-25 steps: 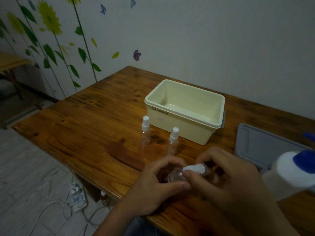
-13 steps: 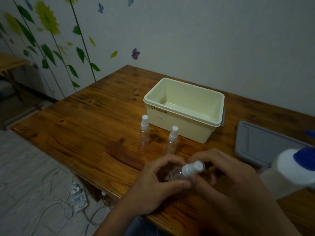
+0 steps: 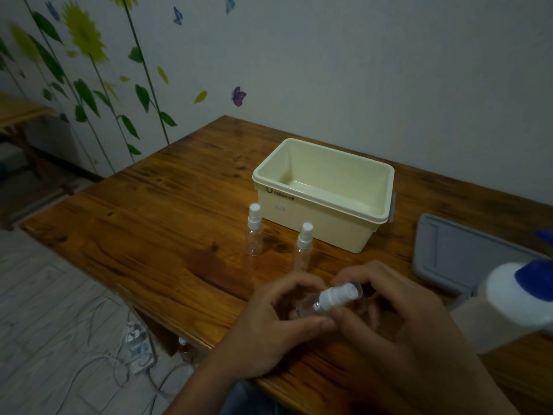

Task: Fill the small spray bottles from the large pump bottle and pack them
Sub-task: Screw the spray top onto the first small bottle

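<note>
Left hand (image 3: 269, 327) grips clear small bottle (image 3: 308, 308) low over worktop (image 3: 143, 235) near edge. Right hand (image 3: 398, 322) pinches its white spray cap (image 3: 338, 295). Two more bottles (image 3: 254, 232) stand before cream bin (image 3: 323, 193). Pump bottle (image 3: 508, 304) at right.

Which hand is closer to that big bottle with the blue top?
Right. The right hand sits just beside the big pump bottle; the left hand lies farther off, beyond the small spray bottle both hold.

A wooden table (image 3: 143, 235) carried two spray bottles (image 3: 253, 232) and a cream bin (image 3: 317, 223) beyond the grip, a grey lid (image 3: 460, 259) and pump bottle (image 3: 508, 307) to its right.
</note>
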`<state>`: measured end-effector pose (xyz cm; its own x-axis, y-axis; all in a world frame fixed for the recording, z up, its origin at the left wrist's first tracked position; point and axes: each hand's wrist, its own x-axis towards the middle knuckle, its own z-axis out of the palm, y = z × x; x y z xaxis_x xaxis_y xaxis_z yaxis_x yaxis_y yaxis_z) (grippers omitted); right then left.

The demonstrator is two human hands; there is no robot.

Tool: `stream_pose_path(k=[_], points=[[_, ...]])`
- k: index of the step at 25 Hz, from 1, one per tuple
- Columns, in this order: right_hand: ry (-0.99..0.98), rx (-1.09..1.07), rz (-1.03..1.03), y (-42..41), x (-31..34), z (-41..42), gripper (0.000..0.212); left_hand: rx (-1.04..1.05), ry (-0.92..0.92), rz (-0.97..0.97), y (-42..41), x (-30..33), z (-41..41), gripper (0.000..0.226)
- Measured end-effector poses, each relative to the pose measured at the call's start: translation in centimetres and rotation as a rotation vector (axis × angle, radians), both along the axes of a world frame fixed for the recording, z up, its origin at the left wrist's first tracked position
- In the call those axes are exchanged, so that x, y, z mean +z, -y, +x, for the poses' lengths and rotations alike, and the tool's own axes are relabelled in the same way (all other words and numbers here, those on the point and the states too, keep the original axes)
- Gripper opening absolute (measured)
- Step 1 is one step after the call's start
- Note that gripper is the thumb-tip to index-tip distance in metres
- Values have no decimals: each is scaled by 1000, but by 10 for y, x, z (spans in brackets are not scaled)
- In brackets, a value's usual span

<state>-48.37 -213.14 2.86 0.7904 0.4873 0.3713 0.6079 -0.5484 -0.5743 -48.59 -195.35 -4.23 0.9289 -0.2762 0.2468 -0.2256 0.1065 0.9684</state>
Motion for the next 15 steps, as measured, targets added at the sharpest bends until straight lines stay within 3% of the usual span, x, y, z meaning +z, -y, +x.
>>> stream_pose_path(k=[6,11,15], points=[[22,-108,-11,-7,-5,2,36,19,-23,38,-3,-3,0,26],[-32,35,10,0,3,0,22,0,-22,0,0,-1,0,26],[57,-120,-65,-8,-9,3,28,-29,-20,35,-2,-2,-1,22]])
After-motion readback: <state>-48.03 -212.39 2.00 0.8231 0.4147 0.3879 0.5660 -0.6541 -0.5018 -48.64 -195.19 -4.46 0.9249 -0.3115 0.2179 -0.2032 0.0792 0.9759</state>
